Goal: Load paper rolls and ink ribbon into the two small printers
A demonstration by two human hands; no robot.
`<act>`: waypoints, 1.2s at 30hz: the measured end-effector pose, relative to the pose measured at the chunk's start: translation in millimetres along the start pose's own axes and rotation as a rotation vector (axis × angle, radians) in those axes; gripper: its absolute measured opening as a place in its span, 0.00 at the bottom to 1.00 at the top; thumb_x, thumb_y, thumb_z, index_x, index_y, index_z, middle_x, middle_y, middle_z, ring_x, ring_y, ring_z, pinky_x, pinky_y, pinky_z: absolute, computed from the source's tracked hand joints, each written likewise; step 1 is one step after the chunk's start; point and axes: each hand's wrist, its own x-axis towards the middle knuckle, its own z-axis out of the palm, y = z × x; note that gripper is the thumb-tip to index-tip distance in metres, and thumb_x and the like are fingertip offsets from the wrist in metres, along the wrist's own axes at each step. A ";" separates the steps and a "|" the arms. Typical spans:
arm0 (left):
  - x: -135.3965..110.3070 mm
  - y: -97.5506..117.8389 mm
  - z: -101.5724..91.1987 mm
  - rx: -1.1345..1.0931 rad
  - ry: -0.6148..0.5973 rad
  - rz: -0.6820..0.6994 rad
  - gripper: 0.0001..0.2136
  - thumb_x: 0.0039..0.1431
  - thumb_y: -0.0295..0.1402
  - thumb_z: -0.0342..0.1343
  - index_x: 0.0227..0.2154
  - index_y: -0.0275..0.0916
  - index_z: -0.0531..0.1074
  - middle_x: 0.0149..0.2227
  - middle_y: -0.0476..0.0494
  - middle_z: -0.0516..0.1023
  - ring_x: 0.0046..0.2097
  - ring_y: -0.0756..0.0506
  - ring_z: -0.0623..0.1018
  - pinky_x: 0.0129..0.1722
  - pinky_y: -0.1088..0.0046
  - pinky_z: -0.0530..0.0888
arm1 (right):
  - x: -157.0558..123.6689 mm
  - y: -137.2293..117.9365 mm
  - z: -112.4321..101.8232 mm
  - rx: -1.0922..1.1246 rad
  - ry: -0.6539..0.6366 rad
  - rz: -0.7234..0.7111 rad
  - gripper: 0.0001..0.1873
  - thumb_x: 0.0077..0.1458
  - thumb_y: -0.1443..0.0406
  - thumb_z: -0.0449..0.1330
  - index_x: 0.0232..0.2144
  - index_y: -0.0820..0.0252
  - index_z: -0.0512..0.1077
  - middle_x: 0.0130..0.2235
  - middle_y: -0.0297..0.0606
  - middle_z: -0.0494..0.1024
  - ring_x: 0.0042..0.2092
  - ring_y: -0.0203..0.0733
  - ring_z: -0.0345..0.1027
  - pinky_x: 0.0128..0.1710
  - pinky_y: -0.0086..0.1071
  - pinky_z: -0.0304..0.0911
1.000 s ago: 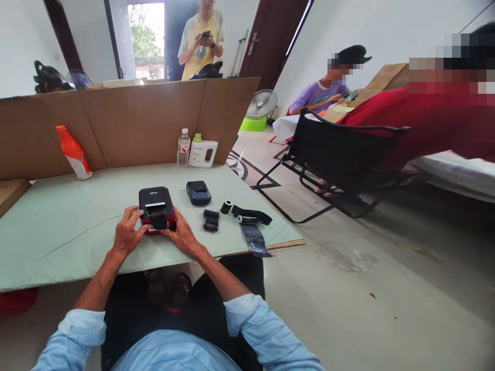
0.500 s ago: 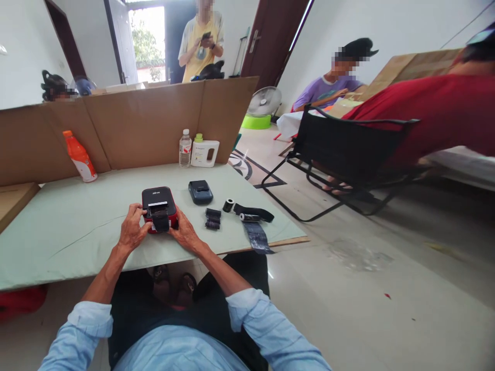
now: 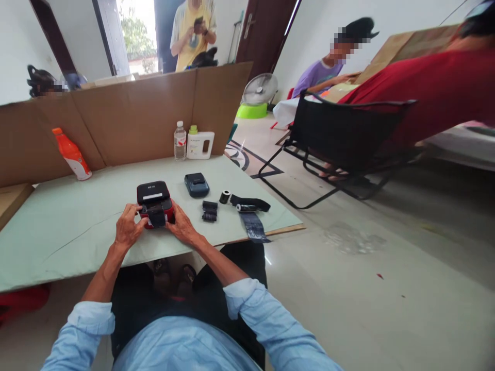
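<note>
On the green-covered table, a small red-and-black label printer point(image 3: 156, 191) stands in front of me, its black lid tilted up. A black strip point(image 3: 157, 218) hangs out over its front. My left hand point(image 3: 129, 225) is closed on the printer's left front edge, thumb low by the strip. Around the right side curls my right hand point(image 3: 181, 222), its fingers partly hidden behind the casing. Right of the printer lie small dark rolls point(image 3: 209, 211) and a second, dark blue printer point(image 3: 197, 184). Farther right are a black roll with a white core point(image 3: 225, 197) and a partly unrolled black roll point(image 3: 247, 208).
A cardboard panel point(image 3: 135, 113) stands along the table's far side. Before it are an orange bottle point(image 3: 71, 153), a water bottle point(image 3: 180, 141) and a white jug point(image 3: 200, 144). A black folding chair point(image 3: 348, 129) and other people are to the right; a fan point(image 3: 260, 90) stands behind.
The printer's lid has come up, showing a gap above the front strip. Both hands stay at the printer's sides. The whole view has shifted slightly.
</note>
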 end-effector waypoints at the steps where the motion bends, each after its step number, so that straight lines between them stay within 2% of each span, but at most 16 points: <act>1: 1.1 0.0 0.1 -0.001 -0.018 -0.010 0.14 0.59 0.30 0.62 0.48 0.43 0.73 0.46 0.44 0.76 0.44 0.43 0.79 0.43 0.65 0.79 | -0.2 0.6 -0.6 0.008 -0.003 0.003 0.49 0.58 0.58 0.69 0.74 0.56 0.51 0.69 0.53 0.67 0.69 0.58 0.62 0.70 0.53 0.59; 4: 3.0 0.7 -1.3 -0.003 -0.048 -0.015 0.13 0.59 0.30 0.61 0.48 0.42 0.73 0.46 0.44 0.75 0.43 0.44 0.79 0.40 0.66 0.78 | -0.6 0.2 -1.7 0.022 -0.018 0.020 0.48 0.58 0.59 0.68 0.74 0.55 0.51 0.68 0.52 0.68 0.69 0.58 0.62 0.69 0.54 0.59; 7: 3.4 0.3 -4.9 -0.022 -0.040 0.017 0.14 0.59 0.30 0.60 0.49 0.42 0.72 0.48 0.43 0.74 0.43 0.44 0.79 0.40 0.66 0.79 | -0.3 -2.2 -1.8 0.016 -0.025 0.019 0.48 0.58 0.58 0.68 0.74 0.54 0.52 0.67 0.53 0.69 0.67 0.58 0.64 0.67 0.54 0.62; 12: 8.2 -4.4 -15.1 -0.085 -0.071 0.073 0.15 0.59 0.34 0.62 0.49 0.41 0.73 0.53 0.39 0.74 0.51 0.41 0.78 0.44 0.63 0.81 | 0.8 -3.7 -1.0 0.003 -0.017 0.008 0.47 0.59 0.57 0.67 0.74 0.54 0.52 0.66 0.52 0.70 0.66 0.58 0.66 0.66 0.53 0.63; 16: 20.4 -8.1 -26.3 -0.134 -0.152 0.119 0.16 0.60 0.38 0.62 0.50 0.41 0.75 0.59 0.36 0.74 0.57 0.38 0.77 0.48 0.59 0.81 | 0.5 -0.3 1.2 0.004 0.001 0.009 0.45 0.59 0.57 0.66 0.73 0.54 0.53 0.67 0.52 0.69 0.67 0.58 0.65 0.67 0.54 0.63; 20: 39.8 -15.2 -30.3 -0.217 -0.266 0.138 0.14 0.67 0.40 0.55 0.50 0.42 0.78 0.59 0.36 0.77 0.58 0.37 0.77 0.48 0.58 0.81 | -0.8 4.2 3.4 0.005 0.030 0.009 0.42 0.61 0.58 0.64 0.73 0.55 0.55 0.67 0.53 0.69 0.67 0.57 0.65 0.68 0.54 0.62; 22: 52.5 -22.9 -27.4 -0.246 -0.287 0.134 0.16 0.68 0.40 0.51 0.52 0.43 0.78 0.62 0.35 0.75 0.61 0.37 0.76 0.48 0.59 0.81 | -1.2 5.0 3.4 0.008 0.042 -0.002 0.41 0.61 0.58 0.63 0.73 0.56 0.56 0.67 0.54 0.69 0.67 0.57 0.65 0.68 0.54 0.62; 25: 73.2 -39.2 -18.3 -0.250 -0.271 0.111 0.20 0.65 0.40 0.54 0.58 0.42 0.75 0.66 0.34 0.69 0.64 0.35 0.73 0.48 0.58 0.81 | -1.6 3.8 2.4 0.011 0.057 -0.011 0.41 0.61 0.60 0.63 0.72 0.56 0.56 0.66 0.53 0.70 0.67 0.56 0.65 0.68 0.54 0.62; 29: 92.9 -59.2 -3.6 -0.180 -0.240 0.006 0.27 0.59 0.40 0.60 0.61 0.42 0.73 0.66 0.33 0.67 0.59 0.36 0.75 0.56 0.51 0.78 | -3.0 1.3 2.4 0.027 0.071 -0.003 0.40 0.62 0.59 0.62 0.72 0.56 0.56 0.67 0.52 0.69 0.67 0.56 0.65 0.68 0.53 0.63; 32: 95.5 -65.6 4.7 -0.216 -0.287 -0.047 0.31 0.58 0.45 0.62 0.64 0.43 0.71 0.64 0.34 0.69 0.57 0.35 0.76 0.55 0.52 0.78 | -3.9 0.6 2.9 0.015 0.090 -0.006 0.41 0.62 0.60 0.62 0.73 0.56 0.55 0.66 0.51 0.69 0.67 0.54 0.66 0.68 0.52 0.63; 36: 89.1 -65.3 9.5 -0.340 -0.333 -0.127 0.35 0.58 0.51 0.61 0.67 0.42 0.69 0.66 0.33 0.69 0.64 0.32 0.73 0.59 0.52 0.76 | 1.1 -4.0 -3.3 -0.074 0.139 -0.055 0.42 0.61 0.61 0.63 0.74 0.56 0.55 0.70 0.53 0.64 0.71 0.55 0.60 0.69 0.54 0.61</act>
